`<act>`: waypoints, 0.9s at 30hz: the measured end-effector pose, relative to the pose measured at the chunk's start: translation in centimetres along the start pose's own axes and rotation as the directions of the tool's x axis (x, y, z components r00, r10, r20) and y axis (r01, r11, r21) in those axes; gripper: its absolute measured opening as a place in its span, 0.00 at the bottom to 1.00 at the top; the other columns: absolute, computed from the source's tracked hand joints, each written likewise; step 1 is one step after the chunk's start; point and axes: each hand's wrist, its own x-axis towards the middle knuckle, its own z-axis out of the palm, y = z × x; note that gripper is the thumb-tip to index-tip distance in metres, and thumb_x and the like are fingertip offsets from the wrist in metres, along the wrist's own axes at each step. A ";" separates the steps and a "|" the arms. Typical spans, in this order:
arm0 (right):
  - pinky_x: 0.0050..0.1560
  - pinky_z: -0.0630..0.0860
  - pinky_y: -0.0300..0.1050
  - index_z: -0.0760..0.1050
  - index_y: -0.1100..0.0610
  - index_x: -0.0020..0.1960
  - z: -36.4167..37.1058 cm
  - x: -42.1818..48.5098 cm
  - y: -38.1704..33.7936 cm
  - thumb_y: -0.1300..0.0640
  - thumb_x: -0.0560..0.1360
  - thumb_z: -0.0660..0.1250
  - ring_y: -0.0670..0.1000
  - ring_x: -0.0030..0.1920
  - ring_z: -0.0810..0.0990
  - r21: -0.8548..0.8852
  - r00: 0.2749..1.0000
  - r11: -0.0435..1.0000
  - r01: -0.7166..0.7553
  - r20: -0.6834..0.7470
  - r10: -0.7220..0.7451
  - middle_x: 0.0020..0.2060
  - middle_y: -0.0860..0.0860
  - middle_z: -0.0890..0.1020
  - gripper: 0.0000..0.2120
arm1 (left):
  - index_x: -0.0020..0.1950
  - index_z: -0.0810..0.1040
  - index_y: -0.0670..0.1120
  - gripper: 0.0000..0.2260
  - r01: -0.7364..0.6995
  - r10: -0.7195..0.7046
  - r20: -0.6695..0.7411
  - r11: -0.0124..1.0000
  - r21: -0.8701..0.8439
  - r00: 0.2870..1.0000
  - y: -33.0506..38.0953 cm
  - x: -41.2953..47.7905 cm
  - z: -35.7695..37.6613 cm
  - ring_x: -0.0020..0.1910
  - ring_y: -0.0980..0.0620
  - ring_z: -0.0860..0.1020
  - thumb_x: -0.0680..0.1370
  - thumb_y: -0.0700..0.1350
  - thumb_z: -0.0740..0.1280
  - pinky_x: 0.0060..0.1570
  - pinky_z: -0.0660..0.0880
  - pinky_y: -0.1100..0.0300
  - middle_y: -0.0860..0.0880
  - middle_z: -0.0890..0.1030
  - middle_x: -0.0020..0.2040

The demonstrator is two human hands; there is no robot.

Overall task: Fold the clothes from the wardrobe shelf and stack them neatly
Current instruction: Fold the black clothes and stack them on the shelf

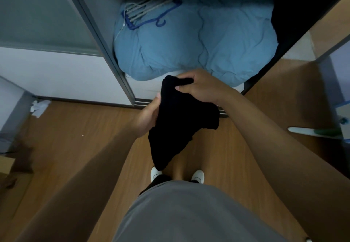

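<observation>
The open wardrobe bottom [144, 90] is almost filled by a blue duvet [198, 46], with hangers [149, 12] lying on its left part. The wooden floor [79, 128] in front has open room.

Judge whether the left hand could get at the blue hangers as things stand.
Probably not yet: the left hand grips the black garment, though nothing stands between it and the blue hangers.

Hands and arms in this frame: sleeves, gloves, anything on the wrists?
Both arms are bare along all that shows, with no sleeves in view. The left hand and right hand wear no gloves, and neither wrist shows a watch or band. A grey top covers the torso below.
</observation>
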 end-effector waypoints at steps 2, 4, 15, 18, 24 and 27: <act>0.45 0.64 0.16 0.79 0.57 0.65 -0.2 0.5 0.2 0.58 0.77 0.71 0.38 0.53 0.76 -0.008 0.998 0.998 -0.059 -0.022 0.059 0.53 0.42 0.78 0.17 | 0.67 0.75 0.59 0.21 0.021 -0.039 0.084 0.978 0.206 0.996 0.0 -0.3 -0.2 0.69 0.53 0.74 0.78 0.65 0.62 0.68 0.70 0.55 0.52 0.77 0.69; 0.44 0.66 0.18 0.80 0.57 0.62 -0.3 1.0 0.0 0.60 0.75 0.73 0.41 0.51 0.77 -0.001 0.992 0.996 -0.090 -0.083 0.090 0.50 0.44 0.80 0.16 | 0.62 0.80 0.53 0.18 0.017 -0.026 0.013 0.896 0.443 1.000 0.1 0.0 0.7 0.59 0.51 0.81 0.76 0.60 0.69 0.59 0.75 0.56 0.50 0.84 0.58; 0.52 0.78 0.41 0.80 0.49 0.56 1.1 -2.8 6.4 0.29 0.68 0.68 0.45 0.49 0.83 0.508 0.782 0.721 -0.471 -0.139 0.608 0.49 0.45 0.85 0.27 | 0.52 0.83 0.43 0.12 -0.105 0.197 -0.338 0.956 0.272 0.920 3.1 1.3 4.6 0.46 0.47 0.85 0.78 0.52 0.70 0.48 0.81 0.57 0.45 0.87 0.46; 0.38 0.79 0.33 0.83 0.46 0.40 4.1 -5.1 8.1 0.27 0.65 0.70 0.40 0.40 0.85 0.539 0.811 0.696 -0.475 -0.040 0.584 0.37 0.41 0.86 0.22 | 0.51 0.83 0.44 0.11 -0.132 0.232 -0.344 0.948 0.289 0.910 3.5 1.6 5.1 0.44 0.51 0.86 0.78 0.52 0.70 0.41 0.80 0.63 0.48 0.87 0.43; 0.35 0.72 0.37 0.83 0.50 0.41 2.9 -6.2 8.8 0.53 0.82 0.64 0.44 0.34 0.78 0.468 0.888 0.867 -0.175 -0.305 0.343 0.33 0.47 0.81 0.13 | 0.45 0.83 0.47 0.10 -0.089 0.233 -0.421 0.939 0.333 0.877 3.4 1.7 3.9 0.40 0.52 0.85 0.78 0.53 0.70 0.38 0.79 0.63 0.51 0.86 0.38; 0.40 0.78 0.38 0.84 0.51 0.41 1.1 -6.2 7.7 0.54 0.82 0.64 0.46 0.39 0.83 0.618 0.891 0.782 -0.084 -0.305 0.336 0.37 0.49 0.85 0.14 | 0.50 0.83 0.47 0.12 -0.026 0.146 -0.403 0.958 0.286 0.903 3.7 1.5 2.9 0.46 0.49 0.86 0.77 0.54 0.71 0.44 0.80 0.60 0.49 0.87 0.44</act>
